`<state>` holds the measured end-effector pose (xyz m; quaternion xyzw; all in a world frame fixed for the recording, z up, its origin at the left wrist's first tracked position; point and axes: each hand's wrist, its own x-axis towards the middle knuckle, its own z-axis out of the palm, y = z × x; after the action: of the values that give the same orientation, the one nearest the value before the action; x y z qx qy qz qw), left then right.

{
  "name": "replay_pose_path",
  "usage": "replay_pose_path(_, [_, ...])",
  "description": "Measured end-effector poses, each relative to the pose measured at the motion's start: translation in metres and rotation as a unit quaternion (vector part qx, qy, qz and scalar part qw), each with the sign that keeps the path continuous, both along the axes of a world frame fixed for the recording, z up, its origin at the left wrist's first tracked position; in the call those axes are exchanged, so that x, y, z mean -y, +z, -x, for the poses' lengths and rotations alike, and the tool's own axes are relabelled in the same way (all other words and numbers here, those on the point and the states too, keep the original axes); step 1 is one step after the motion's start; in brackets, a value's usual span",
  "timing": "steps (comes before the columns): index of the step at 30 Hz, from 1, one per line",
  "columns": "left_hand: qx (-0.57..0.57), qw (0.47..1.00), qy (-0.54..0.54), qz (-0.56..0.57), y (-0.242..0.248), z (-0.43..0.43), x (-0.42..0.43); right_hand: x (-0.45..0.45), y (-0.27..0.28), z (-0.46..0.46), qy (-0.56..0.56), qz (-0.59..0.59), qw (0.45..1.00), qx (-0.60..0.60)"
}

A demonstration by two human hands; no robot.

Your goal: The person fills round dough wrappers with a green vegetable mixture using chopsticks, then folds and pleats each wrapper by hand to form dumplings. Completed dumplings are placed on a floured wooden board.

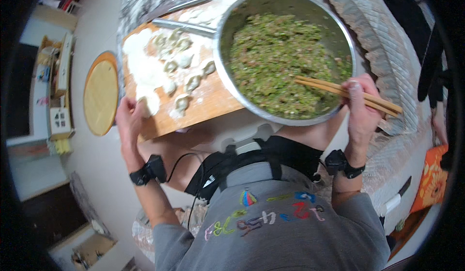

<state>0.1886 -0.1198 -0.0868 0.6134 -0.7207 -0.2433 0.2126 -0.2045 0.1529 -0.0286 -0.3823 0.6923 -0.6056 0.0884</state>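
Observation:
My right hand [362,107] holds a pair of wooden chopsticks [334,88], their tips over green minced filling [279,60] in a large metal bowl [224,71]. On the left, my left hand [130,114] is at the edge of a floured wooden board [207,107], its fingers at a round dough wrapper [149,102]. Whether they grip it I cannot tell. More pale wrappers [140,60] overlap on the board's left part. Several folded dumplings [192,82] lie between them and the bowl. The bowl's metal handle [183,27] reaches over the board.
A knife with a metal handle [189,2] lies at the board's far side. A round wooden-rimmed tray [101,96] stands at the left. Quilted covers [392,60] spread along the right, with an orange patterned cushion [430,180] beyond. Part of another person [439,122] shows at the right edge.

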Motion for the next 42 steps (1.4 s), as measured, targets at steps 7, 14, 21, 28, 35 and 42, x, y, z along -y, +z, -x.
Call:
replay_pose_path(7, [0.089, 0.978, -0.053, 0.180, 0.025, 0.003, -0.025, -0.015, 0.041, -0.001, 0.039, 0.020, 0.998, 0.053])
replay_pose_path(14, [-0.189, 0.958, 0.036, 0.212, 0.052, 0.027, -0.039, -0.013, 0.043, -0.007, 0.132, -0.010, 0.990, -0.043])
replay_pose_path(21, [-0.744, 0.655, 0.060, -0.114, 0.085, 0.076, -0.073, 0.001, 0.029, -0.020, 0.201, 0.019, 0.976, -0.077])
replay_pose_path(28, [-0.856, 0.392, -0.016, -0.336, 0.096, 0.114, -0.089, 0.008, 0.018, -0.024, 0.196, 0.002, 0.979, -0.051])
replay_pose_path(35, [-0.784, 0.530, 0.007, -0.324, 0.087, 0.145, -0.099, 0.008, 0.004, -0.031, 0.105, 0.076, 0.989, 0.074])
replay_pose_path(42, [-0.780, 0.513, -0.032, -0.358, 0.085, 0.174, -0.108, -0.004, 0.003, -0.027, 0.057, 0.158, 0.960, 0.224])
